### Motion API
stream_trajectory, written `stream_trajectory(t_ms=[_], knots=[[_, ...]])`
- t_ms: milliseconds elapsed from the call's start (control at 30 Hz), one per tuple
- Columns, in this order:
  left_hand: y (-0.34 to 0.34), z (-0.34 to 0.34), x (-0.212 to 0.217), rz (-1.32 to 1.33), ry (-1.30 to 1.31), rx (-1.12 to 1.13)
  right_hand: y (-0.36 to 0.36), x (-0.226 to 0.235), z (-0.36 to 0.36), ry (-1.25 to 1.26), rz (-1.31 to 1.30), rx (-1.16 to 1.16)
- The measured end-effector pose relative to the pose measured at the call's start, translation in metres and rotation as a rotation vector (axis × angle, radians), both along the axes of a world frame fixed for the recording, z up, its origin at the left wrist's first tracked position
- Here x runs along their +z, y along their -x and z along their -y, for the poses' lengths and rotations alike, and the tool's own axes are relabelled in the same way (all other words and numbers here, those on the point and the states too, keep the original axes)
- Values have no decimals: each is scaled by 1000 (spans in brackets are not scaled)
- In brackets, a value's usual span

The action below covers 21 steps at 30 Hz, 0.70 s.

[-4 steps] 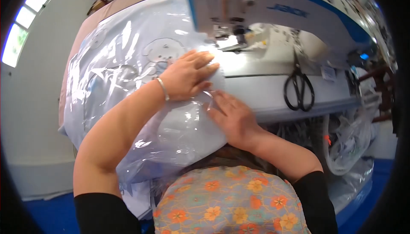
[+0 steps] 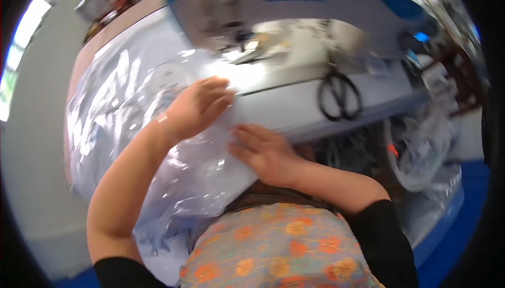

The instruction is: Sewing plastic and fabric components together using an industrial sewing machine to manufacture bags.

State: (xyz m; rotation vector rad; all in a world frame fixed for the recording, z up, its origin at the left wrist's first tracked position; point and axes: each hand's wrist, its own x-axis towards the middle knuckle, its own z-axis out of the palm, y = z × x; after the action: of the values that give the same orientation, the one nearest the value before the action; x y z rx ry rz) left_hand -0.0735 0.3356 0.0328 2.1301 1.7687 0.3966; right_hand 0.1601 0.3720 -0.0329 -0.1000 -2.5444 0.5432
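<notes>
Sewing table (image 2: pixel 289 106): left hand (image 2: pixel 195 110) lies flat on clear film (image 2: pixel 129 104), probably steadying it. Right hand (image 2: pixel 269 157) touches too; its grip we cannot tell (blur).

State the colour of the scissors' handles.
The scissors' handles are black; they show best in the head view, though blurred.

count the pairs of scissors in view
1: the black-handled scissors, on the table in front of the sewing machine, beyond and right of the right hand. Others may be hidden.
</notes>
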Motion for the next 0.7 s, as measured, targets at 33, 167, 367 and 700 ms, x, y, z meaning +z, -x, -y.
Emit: stream_trajectory(t_ms=[33, 167, 367, 700], knots=[[-6, 7, -2, 22, -45, -23, -1, -2, 1, 12, 5, -15], [-29, 22, -15, -277, -173, 103, 1, 0, 9, 67, -80, -16], [-35, 42, 3, -113, -124, 29, -164, 6, -69, -278, -441, -627], [-64, 42, -19, -142, -295, 222, -352, -67, -175, 6, 658, -1318]])
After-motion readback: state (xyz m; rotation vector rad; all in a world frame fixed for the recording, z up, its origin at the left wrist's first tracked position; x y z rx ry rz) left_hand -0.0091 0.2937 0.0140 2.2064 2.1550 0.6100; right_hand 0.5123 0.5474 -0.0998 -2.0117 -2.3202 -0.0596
